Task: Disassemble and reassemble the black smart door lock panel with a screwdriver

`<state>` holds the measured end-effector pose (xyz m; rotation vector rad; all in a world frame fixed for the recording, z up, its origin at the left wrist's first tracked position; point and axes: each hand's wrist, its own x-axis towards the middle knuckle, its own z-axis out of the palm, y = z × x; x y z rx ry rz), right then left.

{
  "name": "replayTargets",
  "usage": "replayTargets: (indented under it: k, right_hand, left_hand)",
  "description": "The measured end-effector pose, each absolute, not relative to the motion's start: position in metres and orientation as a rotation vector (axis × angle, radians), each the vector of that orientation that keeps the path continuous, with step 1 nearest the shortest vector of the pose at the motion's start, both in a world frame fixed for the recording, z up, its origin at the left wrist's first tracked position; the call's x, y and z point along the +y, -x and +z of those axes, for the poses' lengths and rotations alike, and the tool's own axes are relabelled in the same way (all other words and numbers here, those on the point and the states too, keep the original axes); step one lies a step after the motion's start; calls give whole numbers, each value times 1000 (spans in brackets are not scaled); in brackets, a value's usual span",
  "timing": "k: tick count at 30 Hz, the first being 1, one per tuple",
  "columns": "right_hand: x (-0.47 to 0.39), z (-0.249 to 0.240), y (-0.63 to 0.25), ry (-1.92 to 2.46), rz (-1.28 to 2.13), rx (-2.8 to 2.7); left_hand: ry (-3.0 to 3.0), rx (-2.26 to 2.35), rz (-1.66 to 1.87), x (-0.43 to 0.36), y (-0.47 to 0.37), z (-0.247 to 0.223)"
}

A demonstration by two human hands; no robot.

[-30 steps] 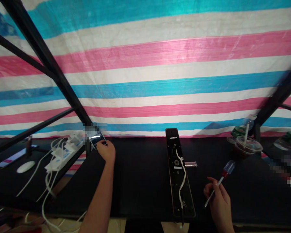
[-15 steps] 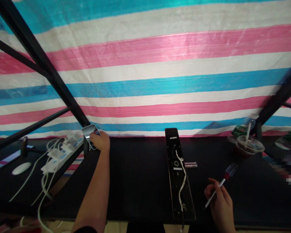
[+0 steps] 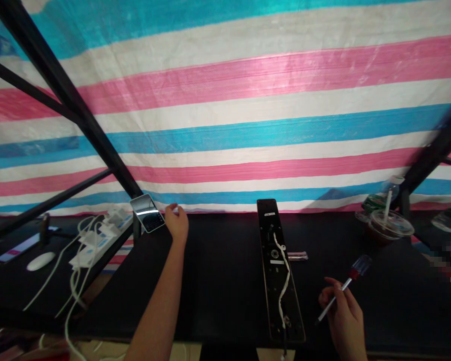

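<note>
Screwdriver in the right hand, panel lengthwise on the desk

The right hand (image 3: pixel 346 317) pinches the metal shaft of a screwdriver with a clear handle and red collar (image 3: pixel 355 273) between thumb and fingers, right of the long black rectangular panel (image 3: pixel 276 276). The screwdriver lies diagonally: handle away and to the right, tip toward the person and to the left.

The panel rests on the black desk (image 3: pixel 218 281), its long axis running from near edge to far, the far end leaning slightly left. A white cable (image 3: pixel 286 281) trails along it.

The left hand (image 3: pixel 177 225), fingers curled, is just beside a silver-edged phone with a lit screen (image 3: pixel 148 213); whether it grips anything is unclear.
</note>
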<state>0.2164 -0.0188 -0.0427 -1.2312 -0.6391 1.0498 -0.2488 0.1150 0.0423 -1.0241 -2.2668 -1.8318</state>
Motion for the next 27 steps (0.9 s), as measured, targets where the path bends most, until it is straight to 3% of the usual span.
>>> replayTargets:
  k: [5,11,17,27]
  right_hand:
    - [-17,-49,-220,1324,1040,-723]
    - [-13,-51,-218,1348,1072,-775]
    - [-14,-47,-213,1403,1001,-1007]
    - [-13,-53,-215,1421,963,-1229]
  left_hand:
    - [1481,-2370,-2017,80,131,-19]
    - [2140,-2285,-1918,47,44,-27]
    - [2486,-2197,-1638,34,32,-20]
    - [2638,-2122,-1472,27,33,-9]
